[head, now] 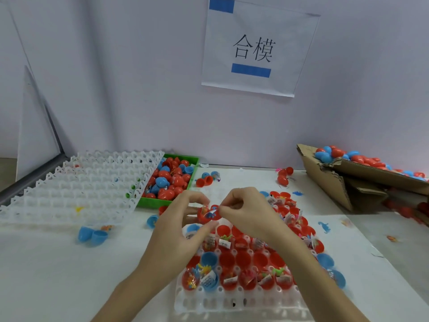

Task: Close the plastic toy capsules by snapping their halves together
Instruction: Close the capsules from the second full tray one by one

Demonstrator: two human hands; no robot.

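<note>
My left hand [183,219] gripped a filled red capsule half [207,214] mid-frame; right hand [241,212] pinched its protruding toy packet [214,209]. Risk: packet caught in seam, blocking snap.

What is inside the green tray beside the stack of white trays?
The green tray holds a heap of red and blue capsule pieces. The white tray stack covers its left edge; the tray's bottom is hidden.
</note>
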